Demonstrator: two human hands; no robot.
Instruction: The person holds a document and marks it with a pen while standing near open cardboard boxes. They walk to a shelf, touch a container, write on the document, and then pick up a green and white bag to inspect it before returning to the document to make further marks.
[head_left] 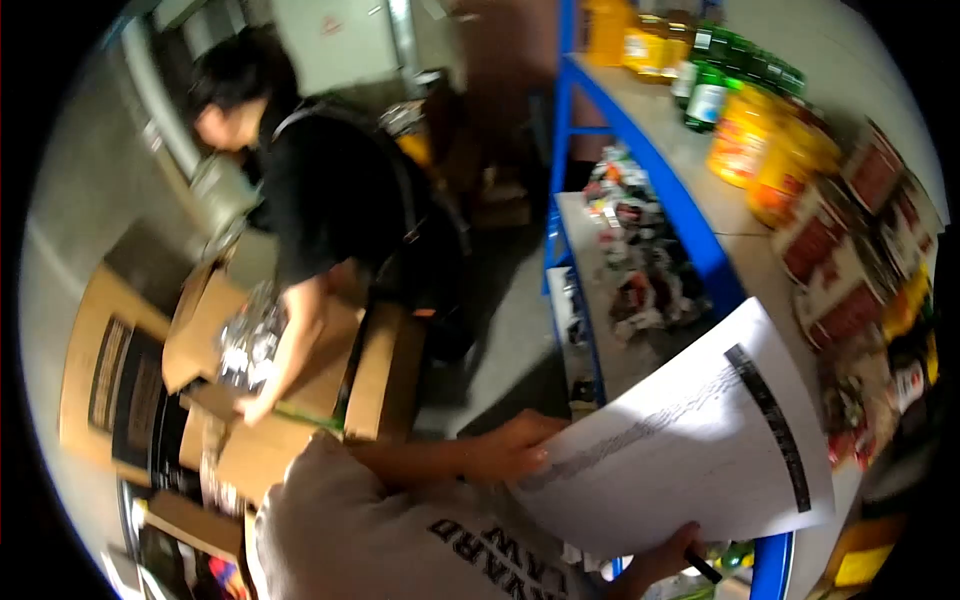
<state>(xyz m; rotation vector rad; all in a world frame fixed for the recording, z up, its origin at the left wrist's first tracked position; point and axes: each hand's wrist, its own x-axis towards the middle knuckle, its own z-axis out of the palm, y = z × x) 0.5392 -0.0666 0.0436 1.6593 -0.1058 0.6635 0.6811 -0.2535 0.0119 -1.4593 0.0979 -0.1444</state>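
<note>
A large white sheet of paper (690, 430), with blurred lines of print and a dark strip near its far edge, is tilted in front of my chest. My left hand (518, 446) grips its left edge, fingers closed on it. Below the sheet's lower edge, my right hand (665, 562) is closed around a black pen (704, 568), pointing down to the right. Part of this hand is hidden behind the paper. My pale printed T-shirt (400, 530) fills the bottom of the view.
At left, a person in black (345, 190) bends over an open cardboard box (215, 325), reaching into clear-wrapped items (252, 340). A blue-framed shelf (655, 150) on the right carries green bottles (706, 100), yellow containers (745, 135) and red-and-white packages (840, 260). Grey floor (500, 340) lies between.
</note>
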